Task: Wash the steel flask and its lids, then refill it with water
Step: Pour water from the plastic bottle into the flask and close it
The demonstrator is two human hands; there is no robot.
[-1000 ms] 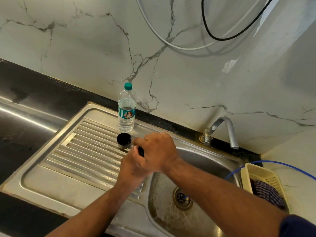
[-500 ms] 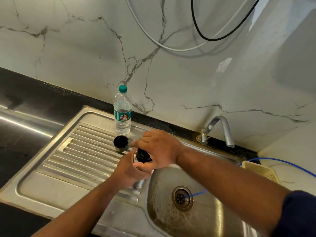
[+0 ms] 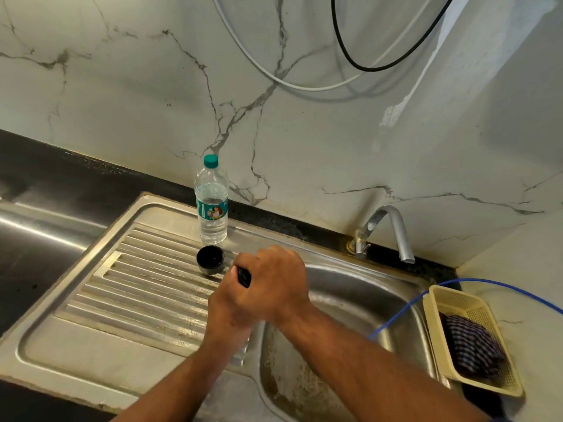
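Over the ridge between the drainboard and the sink bowl (image 3: 359,287), both my hands close around the steel flask, which is almost wholly hidden. My left hand (image 3: 228,309) grips its body from below. My right hand (image 3: 274,281) wraps over its top, where only a bit of the black inner lid (image 3: 243,277) shows between the fingers. The flask's steel outer cap (image 3: 210,260) stands open side up on the drainboard (image 3: 137,275), just left of my hands. A clear water bottle (image 3: 212,202) with a teal cap stands upright behind it.
The tap (image 3: 387,229) curves over the bowl's far right side, with no water running. A cream plastic basket (image 3: 469,336) holding a checked cloth sits at the bowl's right edge. A blue hose (image 3: 405,306) runs into the bowl. Black countertop lies to the left.
My right hand has closed further over the flask's top, so the black lid and steel neck seen half a second ago are now mostly covered. The view shifted slightly.
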